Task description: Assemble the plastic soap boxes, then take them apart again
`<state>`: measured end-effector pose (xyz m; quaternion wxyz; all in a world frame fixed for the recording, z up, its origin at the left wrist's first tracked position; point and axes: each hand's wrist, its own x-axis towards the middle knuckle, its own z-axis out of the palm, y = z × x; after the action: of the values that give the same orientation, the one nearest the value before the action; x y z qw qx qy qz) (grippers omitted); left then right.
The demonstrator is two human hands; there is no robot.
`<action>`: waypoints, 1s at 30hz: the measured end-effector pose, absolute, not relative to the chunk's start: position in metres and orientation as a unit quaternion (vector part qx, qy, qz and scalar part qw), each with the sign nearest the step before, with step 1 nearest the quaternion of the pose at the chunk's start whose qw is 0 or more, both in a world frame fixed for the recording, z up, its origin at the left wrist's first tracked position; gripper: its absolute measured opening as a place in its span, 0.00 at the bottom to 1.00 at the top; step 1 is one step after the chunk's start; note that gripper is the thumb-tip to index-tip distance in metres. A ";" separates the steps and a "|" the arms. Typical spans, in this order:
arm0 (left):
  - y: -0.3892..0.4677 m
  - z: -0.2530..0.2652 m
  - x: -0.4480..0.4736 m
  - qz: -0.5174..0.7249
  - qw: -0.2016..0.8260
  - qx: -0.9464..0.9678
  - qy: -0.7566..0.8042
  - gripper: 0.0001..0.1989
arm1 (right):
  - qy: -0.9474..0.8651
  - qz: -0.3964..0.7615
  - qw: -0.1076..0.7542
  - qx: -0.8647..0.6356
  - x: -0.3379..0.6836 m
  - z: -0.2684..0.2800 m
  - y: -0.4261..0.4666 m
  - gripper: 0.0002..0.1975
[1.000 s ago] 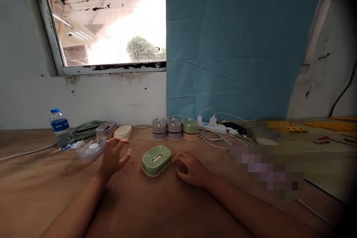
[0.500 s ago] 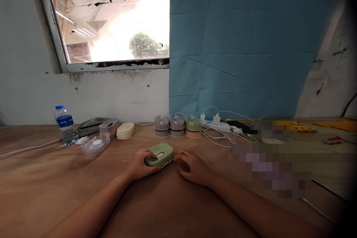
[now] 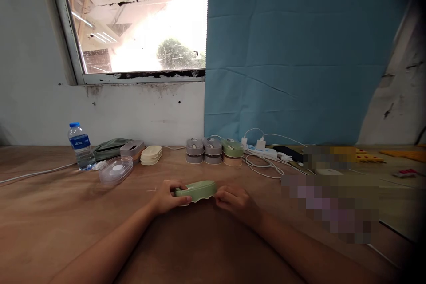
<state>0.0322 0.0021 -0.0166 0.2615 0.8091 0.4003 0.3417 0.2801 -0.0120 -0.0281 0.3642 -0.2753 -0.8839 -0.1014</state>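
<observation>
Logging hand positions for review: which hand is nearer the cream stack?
Left. The left hand, holding the green piece, is in front of the cream stack, slightly right; the right hand is farther right.

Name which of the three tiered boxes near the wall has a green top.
The rightmost box, nearest the power strip: green over peach; left box and middle box are greyish.

grn case [image 3: 202, 190] looks smooth semi-gloss plas, btl [image 3: 84, 158] clear glossy plas, tabletop [image 3: 60, 213] matt wood-ish.

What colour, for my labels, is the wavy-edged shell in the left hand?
The wavy-edged shell is light green, seen in the head view.
</observation>
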 end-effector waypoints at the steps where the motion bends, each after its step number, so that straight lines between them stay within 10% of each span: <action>1: 0.003 -0.017 0.032 0.345 0.261 0.808 0.399 0.17 | -0.885 -0.106 0.361 -0.272 0.280 -0.029 -0.012 0.07; 10: 0.018 -0.022 0.021 0.412 0.313 0.742 0.427 0.19 | -0.889 -0.130 0.346 -0.271 0.283 -0.033 -0.009 0.04; 30: 0.042 -0.033 -0.009 0.324 0.027 0.716 0.618 0.18 | -0.920 -0.019 0.274 -0.278 0.281 -0.026 -0.008 0.11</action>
<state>-0.0092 0.0418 -0.0332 0.0273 0.7158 0.6179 0.3243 0.2809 -0.0083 -0.0264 0.2736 -0.2784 -0.9205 -0.0188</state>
